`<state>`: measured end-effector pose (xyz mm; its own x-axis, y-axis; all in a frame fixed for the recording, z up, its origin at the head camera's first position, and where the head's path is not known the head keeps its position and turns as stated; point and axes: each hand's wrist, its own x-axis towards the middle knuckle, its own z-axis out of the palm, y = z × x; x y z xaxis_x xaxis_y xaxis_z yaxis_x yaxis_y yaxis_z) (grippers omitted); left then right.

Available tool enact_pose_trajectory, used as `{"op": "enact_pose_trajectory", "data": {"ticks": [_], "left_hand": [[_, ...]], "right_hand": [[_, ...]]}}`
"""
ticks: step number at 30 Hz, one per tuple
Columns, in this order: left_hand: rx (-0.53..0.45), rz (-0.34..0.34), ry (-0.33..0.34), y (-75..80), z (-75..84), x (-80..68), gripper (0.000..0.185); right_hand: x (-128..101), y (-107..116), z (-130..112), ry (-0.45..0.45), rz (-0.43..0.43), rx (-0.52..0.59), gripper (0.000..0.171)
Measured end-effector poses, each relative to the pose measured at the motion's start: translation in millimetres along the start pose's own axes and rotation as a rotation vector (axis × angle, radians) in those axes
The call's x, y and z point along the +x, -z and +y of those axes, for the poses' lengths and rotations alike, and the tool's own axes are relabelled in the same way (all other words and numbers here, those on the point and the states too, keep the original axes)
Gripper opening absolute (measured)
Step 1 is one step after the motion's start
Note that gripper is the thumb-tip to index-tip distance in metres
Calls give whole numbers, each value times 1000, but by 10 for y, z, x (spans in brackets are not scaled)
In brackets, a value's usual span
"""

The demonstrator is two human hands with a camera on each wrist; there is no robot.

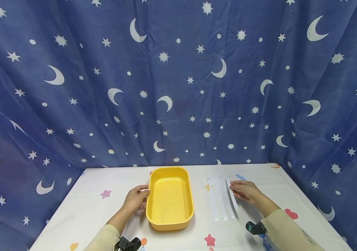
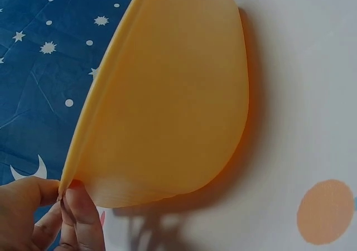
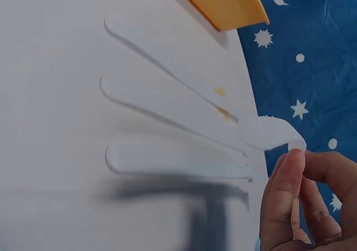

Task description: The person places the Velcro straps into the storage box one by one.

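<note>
1. We see the left hand (image 1: 136, 200) at the left long side of a yellow tray (image 1: 169, 198), which sits on the tabletop (image 1: 97, 209) near its middle. In the left wrist view its fingers (image 2: 83, 217) pinch the tray's thin rim with the thumb — a hold that, as we judge it, steadies the tray in place.

2. The right hand (image 1: 247, 191) rests at the far end of the rightmost of three white strips (image 1: 222, 198), which lie side by side on the tabletop just right of the tray. The strips run roughly parallel, fanning a little, and are apart from the tray.

3. In the right wrist view the fingers (image 3: 284, 189) of the right hand are curled close together, and the strip's rounded end (image 3: 268, 133) curls up off the surface just at their tips. We cannot tell for certain whether they pinch it or only touch it.

4. We judge the strips to be laid flat and separate so each can be lifted singly by its end.

5. A dark blue cloth with moons and stars (image 1: 178, 87) hangs behind — it also drapes both sides.
</note>
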<state>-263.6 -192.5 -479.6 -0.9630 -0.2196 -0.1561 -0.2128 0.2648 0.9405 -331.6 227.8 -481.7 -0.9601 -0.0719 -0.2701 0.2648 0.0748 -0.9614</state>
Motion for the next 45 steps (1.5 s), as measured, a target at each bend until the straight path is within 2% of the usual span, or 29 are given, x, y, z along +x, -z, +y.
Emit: {"op": "enact_pose_trajectory", "data": {"ticks": [15,24,31,35,45], "left_hand": [[-2,-6,1,5,0,-4,39],[-7,-6,0,-9,7,-4,39],[4,3,-2,-8,16,-8,39],[6,1,1,-1,20,-11,39],[-5,-1,8,-1,14,-7,38]], "right_hand": [[-61,-152,-101,41,-6,-65,44],[-117,-280,-185,61,-56,-35,40],[-136,-403,-213,86,-81,-28,45],[-126,-469,-233,77,-96,-5,40],[-138,-626,-287,62,-92,-1,41]]}}
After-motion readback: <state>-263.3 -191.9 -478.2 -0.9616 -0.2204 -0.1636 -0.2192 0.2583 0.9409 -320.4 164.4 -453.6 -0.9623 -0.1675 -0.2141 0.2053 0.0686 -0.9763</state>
